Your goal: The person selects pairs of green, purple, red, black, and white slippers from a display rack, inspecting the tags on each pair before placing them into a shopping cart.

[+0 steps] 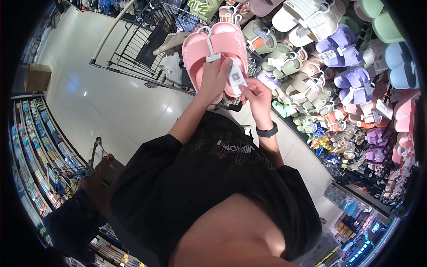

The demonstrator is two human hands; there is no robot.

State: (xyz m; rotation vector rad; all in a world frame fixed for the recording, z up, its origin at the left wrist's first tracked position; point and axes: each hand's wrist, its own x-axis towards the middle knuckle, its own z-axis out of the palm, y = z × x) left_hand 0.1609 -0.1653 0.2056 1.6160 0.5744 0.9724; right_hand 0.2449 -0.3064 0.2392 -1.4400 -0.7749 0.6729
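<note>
A pair of pink slide sandals point(194, 49), joined by a light plastic hanger hook point(213, 57), is held up in front of my body. My left hand point(215, 80) is closed on the pair at its lower middle, its thumb pointing up beside the tag. A white price tag point(236, 79) with a printed code hangs at the right sandal. My right hand point(258, 94) pinches the tag's lower edge between thumb and fingers. A dark band sits on my right wrist.
Just beyond the sandals stands a wire shopping cart point(129, 55) with goods in it. Racks of hanging slides, including purple slides point(340, 46), fill the right side. At left are a stocked shelf point(42, 147), a cardboard box point(38, 78) and another person in dark clothing point(73, 222).
</note>
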